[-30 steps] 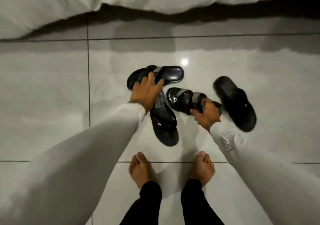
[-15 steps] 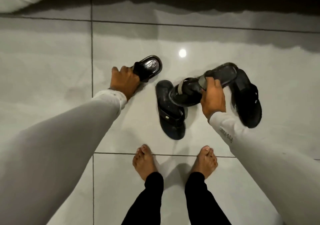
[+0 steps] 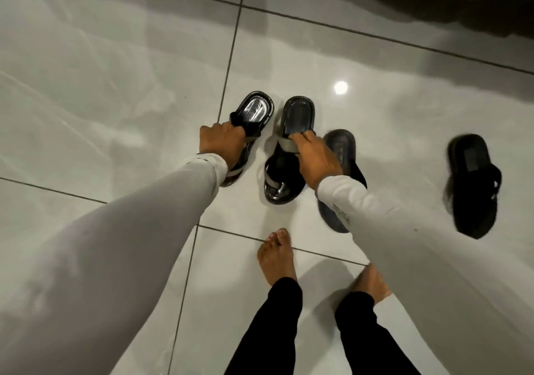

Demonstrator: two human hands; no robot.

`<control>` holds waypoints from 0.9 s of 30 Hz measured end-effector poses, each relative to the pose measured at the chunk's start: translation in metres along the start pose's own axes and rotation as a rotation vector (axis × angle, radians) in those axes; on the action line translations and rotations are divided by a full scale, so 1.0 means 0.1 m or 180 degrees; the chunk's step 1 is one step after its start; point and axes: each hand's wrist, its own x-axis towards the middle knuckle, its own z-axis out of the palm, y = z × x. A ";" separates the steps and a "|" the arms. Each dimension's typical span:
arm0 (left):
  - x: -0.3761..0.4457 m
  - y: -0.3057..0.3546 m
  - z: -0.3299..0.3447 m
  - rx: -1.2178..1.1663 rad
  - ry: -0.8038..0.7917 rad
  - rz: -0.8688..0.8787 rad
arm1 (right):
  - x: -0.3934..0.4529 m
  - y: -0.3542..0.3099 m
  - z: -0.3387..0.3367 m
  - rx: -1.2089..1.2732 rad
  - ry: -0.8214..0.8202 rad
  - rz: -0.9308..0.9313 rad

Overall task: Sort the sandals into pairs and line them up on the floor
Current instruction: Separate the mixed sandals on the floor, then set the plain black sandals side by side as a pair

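Left hand (image 3: 221, 140) fingers curled tight around the straps of a glossy black sandal with grey straps (image 3: 254, 111), heel end pointing away. Right hand (image 3: 315, 158) fingers clamped on the grey strap of the matching glossy black sandal (image 3: 297, 114), just beside the first, both on the shiny pale tiled floor (image 3: 115, 100). Partly hidden under the right sleeve, a matte dark sandal (image 3: 341, 146). Well apart toward the right, another matte black sandal (image 3: 474, 184). Bare feet (image 3: 277, 256) below.

pale grey long sleeves (image 3: 115, 259), black trousers (image 3: 277, 331), bare feet (image 3: 276, 256).
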 end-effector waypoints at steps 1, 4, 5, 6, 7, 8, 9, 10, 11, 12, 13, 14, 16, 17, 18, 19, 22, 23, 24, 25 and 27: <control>0.03 -0.02 0.02 -0.0177 -0.0039 -0.0036 | 0.05 -0.06 0.08 0.0001 -0.0050 -0.0037; 0.09 -0.07 0.03 -0.0603 -0.0106 -0.0102 | 0.09 -0.19 0.20 0.0118 -0.0203 -0.0100; 0.08 -0.08 0.03 -0.0675 -0.0092 -0.0094 | 0.06 -0.20 0.21 0.0180 -0.0224 -0.0068; 0.04 -0.09 0.03 -0.0708 -0.0048 -0.0061 | 0.01 -0.18 0.19 0.0210 -0.0217 0.0015; -0.01 -0.09 0.04 -0.0721 0.0024 0.0003 | -0.06 -0.12 0.17 0.0223 -0.0185 0.0119; -0.08 -0.06 0.03 -0.0734 0.0108 0.0079 | -0.17 -0.02 0.12 0.0222 -0.0134 0.0231; -0.16 0.00 0.03 -0.0760 0.0200 0.0137 | -0.30 0.10 0.08 0.0188 -0.0076 0.0324; -0.25 0.09 0.03 -0.0798 0.0278 0.0186 | -0.44 0.26 0.03 0.0105 -0.0030 0.0415; -0.33 0.22 0.03 -0.0845 0.0333 0.0237 | -0.58 0.46 -0.03 0.0011 -0.0043 0.0538; -0.40 0.35 0.06 -0.0881 0.0325 0.0277 | -0.71 0.66 -0.06 -0.0062 -0.0116 0.0702; -0.45 0.53 0.09 -0.0918 0.0251 0.0334 | -0.85 0.92 -0.10 -0.0130 -0.0186 0.0889; -0.48 0.73 0.12 -0.0928 0.0131 0.0394 | -0.99 1.18 -0.14 -0.0231 -0.0231 0.1055; -0.49 1.21 0.22 -0.0836 -0.0167 0.0515 | -1.22 1.74 -0.21 -0.0529 -0.0289 0.1269; -0.48 1.44 0.27 -0.0773 -0.0308 0.0603 | -1.30 1.99 -0.24 -0.0665 -0.0326 0.1362; -0.48 1.72 0.33 -0.0761 -0.0433 0.0704 | -1.38 2.27 -0.27 -0.0783 -0.0349 0.1462; -0.46 1.99 0.40 -0.0808 -0.0540 0.0781 | -1.44 2.53 -0.32 -0.0900 -0.0344 0.1551; -0.38 2.64 0.62 -0.0812 -0.0718 0.0803 | -1.50 3.26 -0.41 -0.1386 -0.0183 0.1578; -0.34 2.80 0.69 -0.0775 -0.0710 0.0765 | -1.52 3.47 -0.43 -0.1542 -0.0232 0.1541; -0.30 2.92 0.74 -0.0738 -0.0689 0.0695 | -1.53 3.64 -0.46 -0.1643 -0.0334 0.1505; -0.26 3.01 0.79 -0.0675 -0.0663 0.0617 | -1.54 3.78 -0.48 -0.1672 -0.0453 0.1473; -0.18 3.08 0.85 -0.0530 -0.0636 0.0537 | -1.57 3.95 -0.50 -0.1589 -0.0686 0.1326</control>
